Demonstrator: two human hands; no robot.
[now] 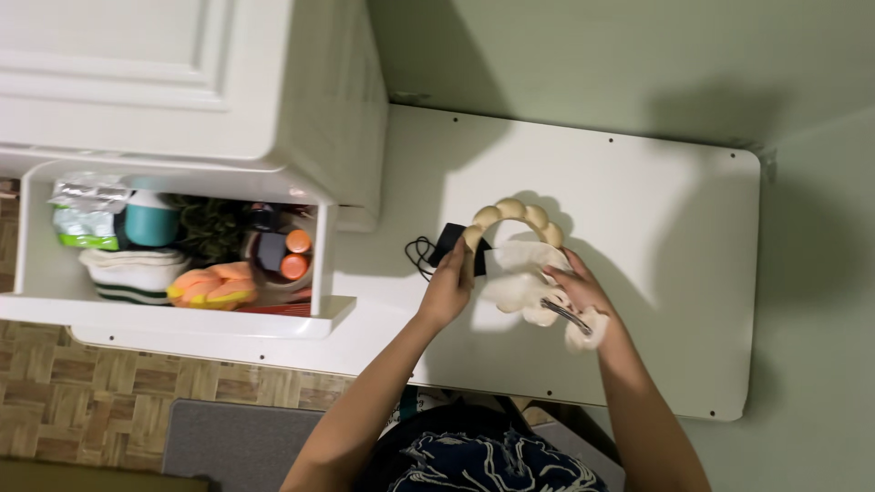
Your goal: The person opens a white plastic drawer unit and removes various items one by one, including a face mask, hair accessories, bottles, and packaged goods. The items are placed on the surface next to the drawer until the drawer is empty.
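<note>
1. Both hands grasp one thing: the left hand (pixel 447 293) is closed on the left end of a cream bumpy-arched bag handle (pixel 510 217), and the right hand (pixel 576 290) clutches the pale fuzzy bag (pixel 524 290) below it.
2. Bag and handle hover over the middle of the white shelf top (pixel 656 228), nearer its front edge.
3. Just left of the handle lies a black cord with a plug (pixel 436 248).
4. By the shelf's left end, an open white drawer (pixel 55 292) holds folded cloth, bottles and packets.
</note>
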